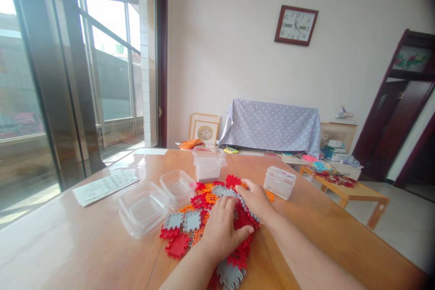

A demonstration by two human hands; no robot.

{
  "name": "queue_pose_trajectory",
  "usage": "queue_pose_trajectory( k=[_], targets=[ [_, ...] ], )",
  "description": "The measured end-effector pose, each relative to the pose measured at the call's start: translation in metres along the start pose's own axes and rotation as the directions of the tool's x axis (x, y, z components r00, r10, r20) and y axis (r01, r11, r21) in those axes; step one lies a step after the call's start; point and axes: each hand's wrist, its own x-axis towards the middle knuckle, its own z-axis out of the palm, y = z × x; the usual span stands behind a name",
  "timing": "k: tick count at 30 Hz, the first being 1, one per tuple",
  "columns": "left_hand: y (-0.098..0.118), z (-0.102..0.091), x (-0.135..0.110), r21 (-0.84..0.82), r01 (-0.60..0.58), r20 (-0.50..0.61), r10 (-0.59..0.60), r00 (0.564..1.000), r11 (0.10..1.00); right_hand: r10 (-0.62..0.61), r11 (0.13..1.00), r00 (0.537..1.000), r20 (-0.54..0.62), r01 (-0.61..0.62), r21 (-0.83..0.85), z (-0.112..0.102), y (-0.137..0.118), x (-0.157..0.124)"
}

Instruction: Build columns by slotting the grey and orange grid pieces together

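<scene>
A pile of flat interlocking plastic tiles [190, 224], red, orange and grey, lies spread on the wooden table [78, 244]. My left hand [222, 229] rests palm down on the middle of the pile, fingers together and curled over red pieces. My right hand [254, 199] lies on the pile's far right side, fingers bent over a row of grey and red tiles. Whether either hand actually grips a tile is hidden under the fingers.
Two clear shallow tubs [144, 206] [177, 186] sit left of the pile. A taller clear box [208, 163] stands behind, a small lidded box [279, 182] to the right. Paper sheets [105, 186] lie at the left. A low table [343, 186] stands beyond the edge.
</scene>
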Motion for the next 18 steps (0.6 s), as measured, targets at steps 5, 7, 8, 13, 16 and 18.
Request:
queue_pose_trajectory(
  k=[5, 7, 8, 13, 16, 18],
  targets=[
    [0.001, -0.007, 0.003, -0.052, 0.062, -0.179, -0.071, 0.981, 0.997, 0.071, 0.961, 0.994, 0.087, -0.091, 0.26, -0.003, -0.014, -0.004],
    [-0.002, -0.008, 0.004, -0.027, 0.072, -0.206, -0.076, 0.976, 0.997, 0.099, 0.953, 0.994, 0.038, -0.105, 0.284, -0.015, -0.009, -0.006],
    [-0.003, -0.008, 0.005, -0.015, 0.07, -0.207, -0.071, 0.976, 0.997, 0.114, 0.956, 0.993, 0.013, -0.113, 0.272, -0.023, -0.004, -0.008],
    [-0.006, -0.006, 0.006, 0.005, 0.048, -0.165, -0.047, 0.985, 0.999, 0.113, 0.992, 0.992, -0.054, -0.116, -0.054, -0.071, 0.035, -0.021],
    [-0.007, -0.006, 0.007, 0.008, 0.047, -0.159, -0.045, 0.986, 0.999, 0.156, 0.922, 0.987, -0.024, -0.155, -0.355, -0.096, 0.06, -0.039],
    [-0.007, -0.007, 0.007, 0.02, 0.052, -0.173, -0.048, 0.984, 0.998, 0.189, 0.828, 0.982, -0.028, -0.175, -0.532, -0.108, 0.074, -0.053]
  ],
)
